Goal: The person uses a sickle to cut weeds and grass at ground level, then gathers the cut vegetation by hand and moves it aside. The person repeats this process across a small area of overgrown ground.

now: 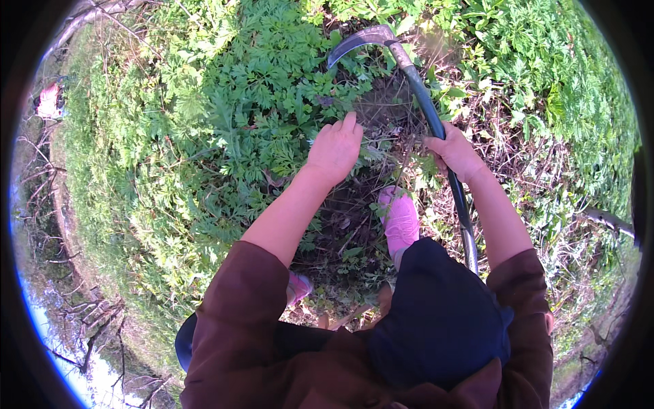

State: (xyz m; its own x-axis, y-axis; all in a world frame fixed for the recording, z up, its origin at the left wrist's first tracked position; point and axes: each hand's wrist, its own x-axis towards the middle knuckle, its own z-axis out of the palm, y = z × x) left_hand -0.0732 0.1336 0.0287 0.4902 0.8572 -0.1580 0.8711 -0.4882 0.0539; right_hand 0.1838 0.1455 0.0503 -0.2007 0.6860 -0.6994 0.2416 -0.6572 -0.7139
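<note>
My right hand (454, 153) is wrapped around the long dark handle of a sickle (424, 99). Its curved metal blade (365, 38) lies over the greenery at the top of the view, tip pointing left and down. The handle's lower end passes beside my right knee. My left hand (337, 145) hovers over leafy green weeds (276, 97), back up, with one finger reaching forward and the others bent. Whether stems are under its fingers is hidden. Between the hands is a patch of dark soil with dry stalks (386, 107).
A pink shoe (398, 220) on my foot stands between my arms, and the other pink shoe (299, 287) is partly hidden by my sleeve. Cut dry stems (526, 158) lie at right. Bare branches (92, 327) line the left rim. A pinkish object (49, 102) sits far left.
</note>
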